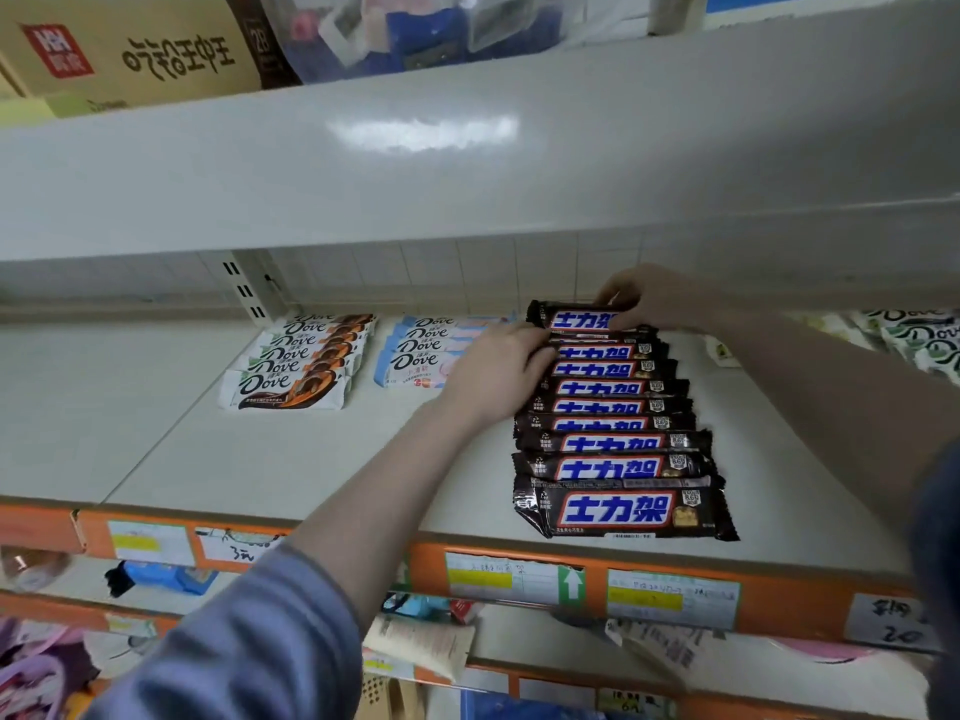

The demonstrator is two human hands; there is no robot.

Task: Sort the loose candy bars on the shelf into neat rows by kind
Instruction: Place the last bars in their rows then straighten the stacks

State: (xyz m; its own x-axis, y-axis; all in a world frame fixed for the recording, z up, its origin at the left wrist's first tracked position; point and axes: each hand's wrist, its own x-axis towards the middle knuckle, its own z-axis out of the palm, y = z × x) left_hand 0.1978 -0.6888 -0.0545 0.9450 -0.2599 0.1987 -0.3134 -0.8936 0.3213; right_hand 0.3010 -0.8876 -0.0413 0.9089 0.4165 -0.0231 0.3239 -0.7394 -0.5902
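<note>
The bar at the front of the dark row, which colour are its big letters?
Blue letters on a white panel, on the dark brown front bar; the head view shows it clearly.

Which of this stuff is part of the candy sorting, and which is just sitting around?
Job: brown bars, top bar held by right hand, left hand, orange Dove row, pink Dove row.
Lying about: cardboard box, price tags, blue packet.

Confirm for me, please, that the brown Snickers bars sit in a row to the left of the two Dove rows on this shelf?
Not quite: the head view shows the Snickers row to the right of the two Dove rows on the shelf, not left.
</note>
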